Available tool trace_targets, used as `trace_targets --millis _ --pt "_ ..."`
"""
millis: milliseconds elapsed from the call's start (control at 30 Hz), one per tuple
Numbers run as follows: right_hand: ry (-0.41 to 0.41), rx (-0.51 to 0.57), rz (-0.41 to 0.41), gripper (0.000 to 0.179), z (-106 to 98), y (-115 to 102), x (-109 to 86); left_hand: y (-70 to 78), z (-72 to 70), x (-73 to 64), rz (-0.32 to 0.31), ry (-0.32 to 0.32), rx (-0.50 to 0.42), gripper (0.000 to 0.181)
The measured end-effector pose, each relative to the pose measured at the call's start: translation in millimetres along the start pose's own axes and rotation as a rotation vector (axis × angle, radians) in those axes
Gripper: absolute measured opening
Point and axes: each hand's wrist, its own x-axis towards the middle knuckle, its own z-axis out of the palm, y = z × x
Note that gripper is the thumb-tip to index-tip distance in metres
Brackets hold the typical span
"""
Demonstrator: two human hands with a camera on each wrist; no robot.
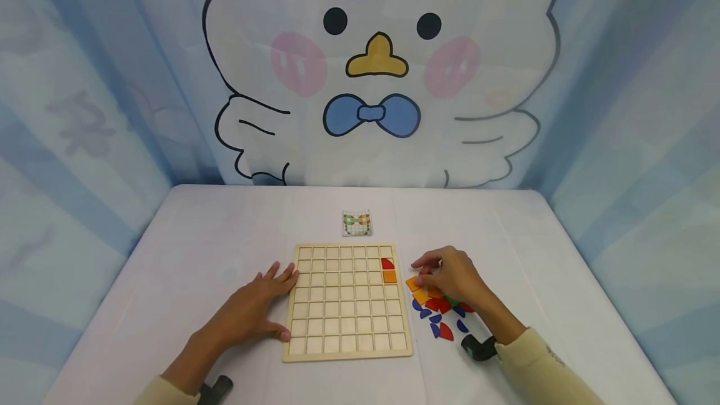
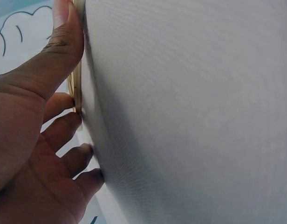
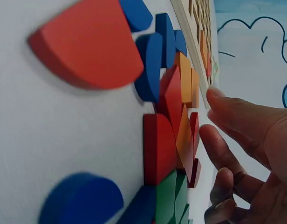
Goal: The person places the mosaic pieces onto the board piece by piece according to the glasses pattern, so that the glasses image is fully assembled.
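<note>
A wooden grid board (image 1: 347,356) lies on the table, with a red quarter-round piece (image 1: 387,263) and an orange square (image 1: 389,276) in cells near its right edge. My left hand (image 1: 255,308) rests at the board's left edge, fingers spread and thumb touching the frame. To the right of the board, my right hand (image 1: 454,277) hovers over a pile of loose pieces. Thumb and fingers stand apart in the right wrist view, with nothing between them. Orange pieces (image 1: 420,296) lie nearest the thumb; red (image 3: 90,46), green (image 3: 167,198) and blue pieces (image 1: 462,325) lie around them.
A small card (image 1: 357,223) with a coloured grid pattern lies behind the board. White cloth (image 1: 484,224) covers the table. Curtains with a cartoon figure (image 1: 371,149) hang behind it and at both sides.
</note>
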Motion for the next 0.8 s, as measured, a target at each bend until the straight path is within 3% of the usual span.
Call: trace_targets --millis 267,433,567,800 --pt "0.001 -0.118 -0.056 0.009 8 -6 -2.3 1.9 -1.2 -0.8 -0.022 -0.006 -0.009 0.121" --pt "0.005 -0.155 -0.111 0.015 9 -7 -2.0 1.0 -1.2 -0.3 -0.021 -0.008 -0.008 0.121" --pt "-0.002 -0.124 -0.127 0.019 8 -8 -2.6 -0.6 -0.9 0.4 -0.014 -0.003 -0.008 0.121" --pt "0.024 -0.013 -0.063 0.016 7 -20 3.2 -2.6 0.3 1.1 0.0 -0.003 -0.012 0.121"
